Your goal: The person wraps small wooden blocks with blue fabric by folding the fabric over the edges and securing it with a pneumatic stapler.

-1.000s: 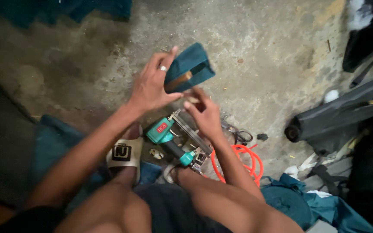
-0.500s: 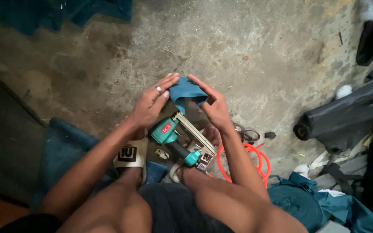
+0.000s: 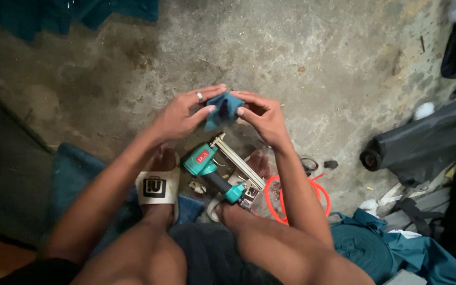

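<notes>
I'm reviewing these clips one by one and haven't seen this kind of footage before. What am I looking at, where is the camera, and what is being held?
There is no machine: a person wears the camera on their head, so it looks down at their own arms and knees. The left hand and right hand pinch a small teal cloth piece between them. Below, on the concrete floor, lies a teal pneumatic nail gun between the person's feet, one in a white sandal. An orange hose coils beside it, and a dark fabric roll lies to the right.

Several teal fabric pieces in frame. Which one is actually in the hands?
The small folded teal piece, pinched between left hand and right hand above the nail gun. The other teal pieces lie on the floor, untouched.
</notes>
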